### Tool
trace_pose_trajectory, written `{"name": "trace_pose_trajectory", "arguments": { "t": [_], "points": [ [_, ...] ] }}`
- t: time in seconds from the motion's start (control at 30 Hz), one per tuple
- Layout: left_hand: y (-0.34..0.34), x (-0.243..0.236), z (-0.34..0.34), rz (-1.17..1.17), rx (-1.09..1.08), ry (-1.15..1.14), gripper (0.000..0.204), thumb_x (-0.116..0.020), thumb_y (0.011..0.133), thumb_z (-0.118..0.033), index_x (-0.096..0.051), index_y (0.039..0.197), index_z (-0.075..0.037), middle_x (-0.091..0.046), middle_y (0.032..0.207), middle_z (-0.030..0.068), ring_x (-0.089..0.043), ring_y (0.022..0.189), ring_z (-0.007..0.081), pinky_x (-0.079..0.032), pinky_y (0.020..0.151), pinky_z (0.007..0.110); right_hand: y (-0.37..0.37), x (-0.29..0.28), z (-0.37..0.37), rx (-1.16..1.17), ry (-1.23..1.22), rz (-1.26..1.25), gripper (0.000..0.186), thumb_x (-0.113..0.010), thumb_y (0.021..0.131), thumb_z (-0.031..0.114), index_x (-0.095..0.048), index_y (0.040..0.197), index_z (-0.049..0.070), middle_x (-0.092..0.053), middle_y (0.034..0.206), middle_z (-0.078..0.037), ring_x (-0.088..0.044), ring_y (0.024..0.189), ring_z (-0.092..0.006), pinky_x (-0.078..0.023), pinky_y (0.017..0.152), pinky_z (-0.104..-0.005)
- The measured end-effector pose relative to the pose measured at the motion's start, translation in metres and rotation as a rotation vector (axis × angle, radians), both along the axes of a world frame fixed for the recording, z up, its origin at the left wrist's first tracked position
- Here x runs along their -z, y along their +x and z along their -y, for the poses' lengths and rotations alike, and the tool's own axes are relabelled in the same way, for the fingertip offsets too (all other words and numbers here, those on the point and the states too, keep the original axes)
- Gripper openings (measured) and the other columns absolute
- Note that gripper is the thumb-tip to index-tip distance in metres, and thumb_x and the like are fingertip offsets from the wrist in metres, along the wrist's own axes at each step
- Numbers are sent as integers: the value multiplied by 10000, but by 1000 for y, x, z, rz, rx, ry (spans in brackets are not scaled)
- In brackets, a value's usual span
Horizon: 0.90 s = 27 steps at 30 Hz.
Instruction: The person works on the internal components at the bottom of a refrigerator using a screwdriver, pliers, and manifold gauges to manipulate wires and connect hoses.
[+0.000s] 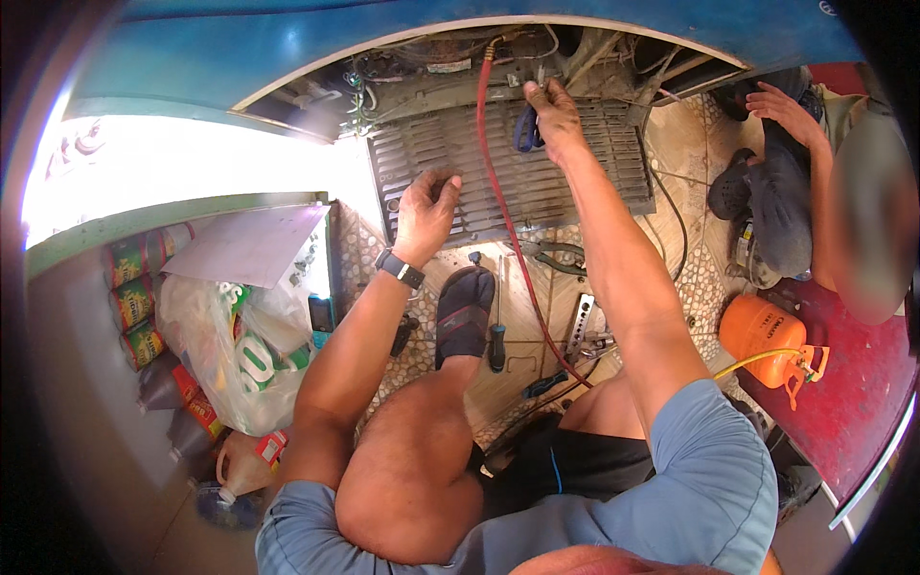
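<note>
In front of me, the lower opening of a blue cabinet (pixel 316 43) shows dusty pipes and wires. A slotted metal grille (pixel 431 144) lies before it. Near the opening, my right hand (pixel 559 120) grips what look like blue-handled scissors (pixel 525 130), with the loops hanging below the fingers and a metal tip pointing up. Over the grille's left part, my left hand (pixel 426 216) has loosely bent fingers, the thumb apart, and nothing visible in it. A red hose (pixel 498 192) with a brass fitting runs between my hands from the opening to the floor.
Pliers (pixel 561 261), a screwdriver (pixel 497 347) and other tools lie on the floor between my legs. An orange gas cylinder (pixel 762 335) with a yellow hose stands right, beside another person's hand (pixel 791 115) and legs. Left are a plastic bag (pixel 211 335) and several bottles.
</note>
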<state>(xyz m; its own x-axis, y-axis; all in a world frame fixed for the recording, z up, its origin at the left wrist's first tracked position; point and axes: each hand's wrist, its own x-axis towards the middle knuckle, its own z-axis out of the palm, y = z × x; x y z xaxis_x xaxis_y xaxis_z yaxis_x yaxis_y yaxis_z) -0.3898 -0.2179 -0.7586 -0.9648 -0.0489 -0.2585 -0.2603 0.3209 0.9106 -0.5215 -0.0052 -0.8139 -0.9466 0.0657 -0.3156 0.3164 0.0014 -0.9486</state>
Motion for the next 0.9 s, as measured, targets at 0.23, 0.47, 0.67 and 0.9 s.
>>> {"name": "trace_pose_trajectory", "arguments": {
  "t": [0.23,0.47,0.67,0.9],
  "points": [
    [-2,5,-7,-89,23,-17,237,-628,929,-201,-651,1033,11,-637,752,44,-539,665,94,-453,624,258,-4,-8,-20,-160,491,-82,701,-577,917,494,-451,1378,-20,-491,1379,-243,-485,1274,-363,-402,1043,-388],
    [-3,-4,-7,-30,18,-59,243,-628,932,-216,-647,1029,5,-645,751,56,-552,662,122,-465,627,283,7,-12,0,-122,441,-58,730,-564,914,526,-439,1389,-14,-489,1382,-239,-468,1289,-368,-382,1064,-374],
    [-7,-3,-20,-94,37,-25,240,-624,933,-222,-641,1023,0,-654,763,69,-580,680,136,-471,647,285,-12,-2,-25,-49,551,-146,700,-565,920,508,-455,1377,-10,-504,1369,-234,-478,1280,-366,-375,1071,-377],
    [-14,-9,-32,-133,75,-46,220,-608,933,-205,-633,1011,-1,-657,761,100,-599,686,166,-476,656,295,1,-7,-13,-76,585,-178,686,-546,925,509,-472,1360,-17,-507,1347,-266,-500,1254,-380,-401,1046,-388]
  ]
}}
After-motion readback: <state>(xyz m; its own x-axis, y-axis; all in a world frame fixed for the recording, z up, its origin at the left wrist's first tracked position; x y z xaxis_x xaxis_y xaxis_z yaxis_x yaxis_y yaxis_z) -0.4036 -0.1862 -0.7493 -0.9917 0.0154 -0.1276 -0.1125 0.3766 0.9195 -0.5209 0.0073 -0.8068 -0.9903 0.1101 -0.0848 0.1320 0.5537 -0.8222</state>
